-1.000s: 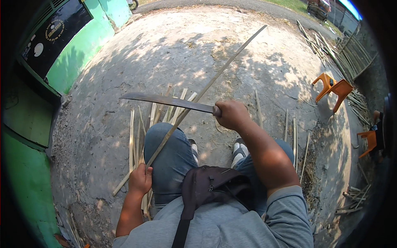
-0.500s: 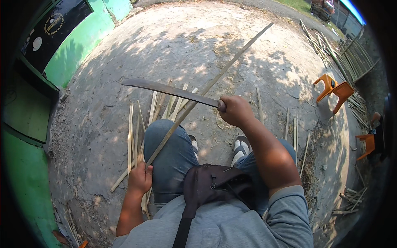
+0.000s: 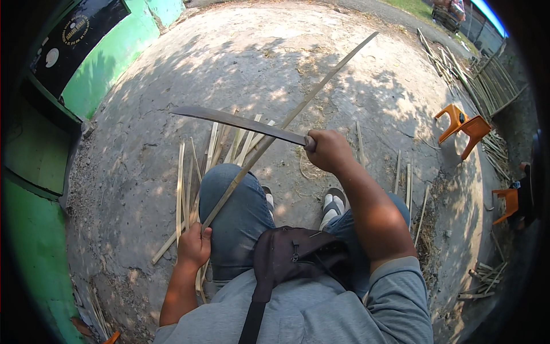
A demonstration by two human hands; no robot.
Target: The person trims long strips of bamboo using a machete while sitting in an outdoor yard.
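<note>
My left hand (image 3: 195, 246) is closed round the near end of a long, thin bamboo strip (image 3: 317, 89). The strip slants up and away to the right, passing over my left knee. My right hand (image 3: 331, 151) grips the handle of a machete (image 3: 238, 121), its long dark blade pointing left. The blade crosses the strip, appearing to rest on it near the handle end. Pale split strips (image 3: 180, 189) lie on the ground beside and beyond my left leg.
More loose strips (image 3: 409, 186) lie right of my right leg. Orange plastic stools (image 3: 472, 131) stand at the right, near a stack of poles (image 3: 495, 83). A person in dark clothing (image 3: 526, 198) is at the far right edge. A green wall (image 3: 34, 258) runs along the left.
My right hand and the machete have shifted very slightly to the right and the handle end sits a little higher. My left hand and the strip are almost unmoved.
</note>
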